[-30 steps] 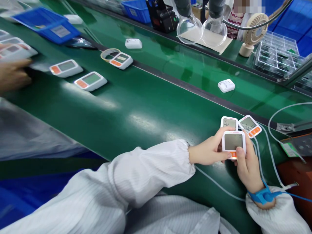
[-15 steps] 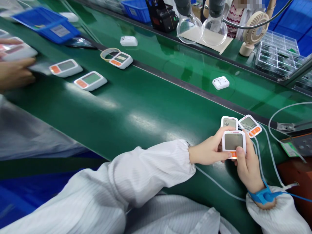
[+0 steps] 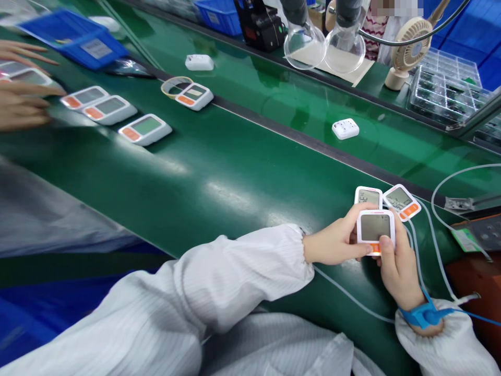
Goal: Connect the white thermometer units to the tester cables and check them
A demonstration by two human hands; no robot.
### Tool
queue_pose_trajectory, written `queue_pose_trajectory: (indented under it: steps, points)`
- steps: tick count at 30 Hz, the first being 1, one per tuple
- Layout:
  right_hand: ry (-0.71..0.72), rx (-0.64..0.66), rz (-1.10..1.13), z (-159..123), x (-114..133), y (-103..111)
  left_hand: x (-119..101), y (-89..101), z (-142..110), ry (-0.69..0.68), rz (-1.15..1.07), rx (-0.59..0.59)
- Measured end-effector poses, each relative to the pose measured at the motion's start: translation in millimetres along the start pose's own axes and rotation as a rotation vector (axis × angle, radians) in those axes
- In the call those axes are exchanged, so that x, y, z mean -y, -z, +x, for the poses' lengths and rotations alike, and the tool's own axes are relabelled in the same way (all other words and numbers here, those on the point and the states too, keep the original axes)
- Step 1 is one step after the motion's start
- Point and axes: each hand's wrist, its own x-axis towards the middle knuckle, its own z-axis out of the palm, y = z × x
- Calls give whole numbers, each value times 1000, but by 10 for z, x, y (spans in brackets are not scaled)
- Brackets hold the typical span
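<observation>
- Over the near right of the green bench (image 3: 235, 177), both hands hold a white gadget (image 3: 376, 228), screen turned toward the wearer, likely for reading.
- The left hand (image 3: 336, 243) is partly closed on one edge, thumb low by the orange buttons (image 3: 374, 247); the right hand (image 3: 401, 269) curls round the opposite edge, thumb low too. This grip leaves the screen uncovered and seems suited to pressing.
- Just beyond, a second gadget (image 3: 370, 196) and a third gadget (image 3: 402, 202) show their screens, perhaps placed for easy reach.
- A blue strap (image 3: 425, 315) circles the right wrist, probably against static.
- Far left, a co-worker's blurred hands (image 3: 21, 107) are among other gadgets (image 3: 144, 129), set face up, presumably keeping screens visible.
</observation>
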Motion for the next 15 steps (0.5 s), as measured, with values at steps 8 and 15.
queue_pose_trajectory:
  steps: [8, 15]
  points:
    - [11, -1, -5, -4, 2, 1, 22, -4, 7, -13, -15, 1]
    - [23, 1, 6, 5, 9, 8, 26, 0, 0, 6, -5, -6]
